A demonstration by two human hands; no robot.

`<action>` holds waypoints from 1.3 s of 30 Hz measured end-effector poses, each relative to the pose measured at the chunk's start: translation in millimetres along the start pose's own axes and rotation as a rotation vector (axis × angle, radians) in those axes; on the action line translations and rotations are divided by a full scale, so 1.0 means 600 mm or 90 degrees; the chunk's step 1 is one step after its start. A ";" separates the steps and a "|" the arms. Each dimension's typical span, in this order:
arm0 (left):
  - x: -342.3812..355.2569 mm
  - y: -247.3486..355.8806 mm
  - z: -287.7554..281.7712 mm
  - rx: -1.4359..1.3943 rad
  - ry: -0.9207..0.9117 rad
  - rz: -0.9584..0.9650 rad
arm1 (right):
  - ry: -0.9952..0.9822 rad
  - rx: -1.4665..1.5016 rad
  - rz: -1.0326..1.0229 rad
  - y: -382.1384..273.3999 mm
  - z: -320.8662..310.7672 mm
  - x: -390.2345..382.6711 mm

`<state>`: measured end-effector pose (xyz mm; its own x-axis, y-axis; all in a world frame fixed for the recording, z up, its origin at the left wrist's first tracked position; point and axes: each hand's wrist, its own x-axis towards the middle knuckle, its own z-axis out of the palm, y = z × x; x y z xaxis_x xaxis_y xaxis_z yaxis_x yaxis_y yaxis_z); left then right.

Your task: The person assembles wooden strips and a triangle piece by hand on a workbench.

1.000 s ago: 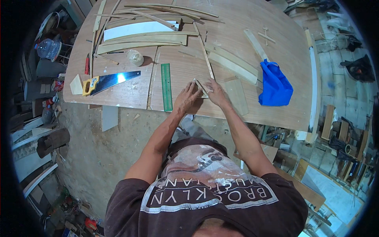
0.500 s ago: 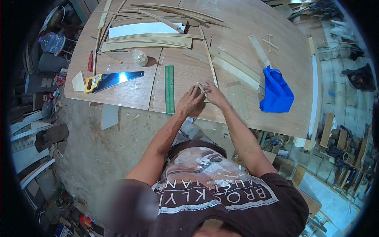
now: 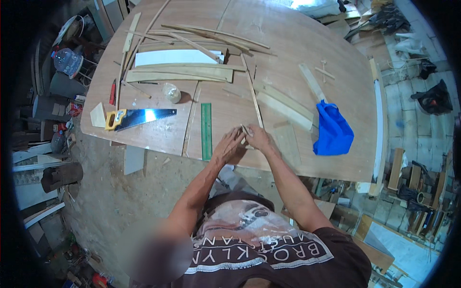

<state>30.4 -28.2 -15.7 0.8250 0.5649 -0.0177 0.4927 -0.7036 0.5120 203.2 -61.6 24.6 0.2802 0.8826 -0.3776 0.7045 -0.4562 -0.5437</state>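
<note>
Near the table's front edge, my left hand and my right hand meet on a small pale wooden piece, both with fingers closed on it; their grip partly hides it. A long thin wooden strip lies just beyond my right hand. A green ruler lies left of my left hand. Thin pale boards lie right of my hands.
A yellow-handled saw, red tool, translucent container and piles of wooden strips occupy the table. A blue cloth is at right. Offcuts and clutter surround the table.
The whole table sits lower in the picture as the view has shifted. My right hand's fingers have drawn in closer to my left around the small wooden piece.
</note>
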 end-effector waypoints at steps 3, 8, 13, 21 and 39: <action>-0.004 0.014 -0.050 -0.049 -0.008 0.032 | 0.034 -0.046 -0.007 0.008 0.009 0.000; -0.009 -0.009 -0.022 -0.191 0.095 -0.166 | 0.090 -0.031 -0.044 -0.001 0.041 -0.008; 0.028 0.000 -0.006 -0.200 0.160 -0.245 | 0.116 0.027 -0.035 0.018 0.050 0.008; 0.033 0.011 -0.014 -0.185 0.120 -0.313 | 0.029 -0.065 0.046 -0.023 0.026 -0.005; 0.038 0.006 -0.007 -0.188 0.134 -0.299 | 0.087 0.006 0.138 -0.030 0.041 -0.014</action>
<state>50.0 -15.8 -10.7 0.4498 0.8812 -0.1454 0.6695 -0.2249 0.7079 172.0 -63.5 19.1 0.5105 0.7705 -0.3816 0.6120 -0.6374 -0.4682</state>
